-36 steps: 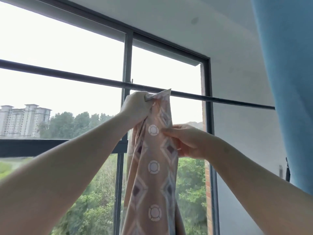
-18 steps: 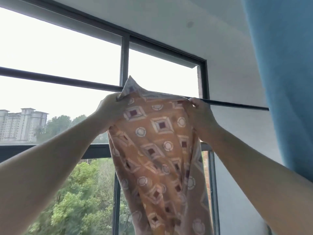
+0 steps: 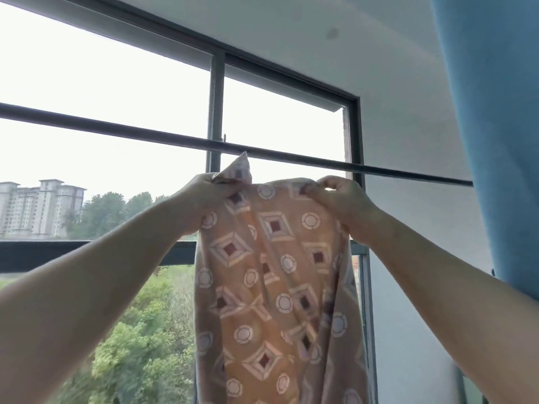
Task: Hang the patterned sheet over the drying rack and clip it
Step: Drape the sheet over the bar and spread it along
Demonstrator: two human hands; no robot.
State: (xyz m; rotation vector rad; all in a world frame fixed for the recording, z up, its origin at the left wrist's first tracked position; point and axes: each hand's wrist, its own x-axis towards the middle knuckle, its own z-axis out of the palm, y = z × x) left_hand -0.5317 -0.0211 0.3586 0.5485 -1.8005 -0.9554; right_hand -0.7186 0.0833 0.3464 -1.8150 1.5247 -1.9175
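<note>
Sheet dropped below rod, left hand, right hand gripping

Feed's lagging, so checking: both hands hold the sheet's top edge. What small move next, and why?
Probably lift the edge over the drying rod: the left hand and right hand grip the patterned sheet by its top edge just below the rod, and nothing is draped yet.

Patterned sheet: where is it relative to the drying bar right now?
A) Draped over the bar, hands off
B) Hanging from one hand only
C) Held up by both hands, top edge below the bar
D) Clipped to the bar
C: the left hand and right hand both grip the top edge of the patterned sheet, and the bar runs uncovered above it.
</note>
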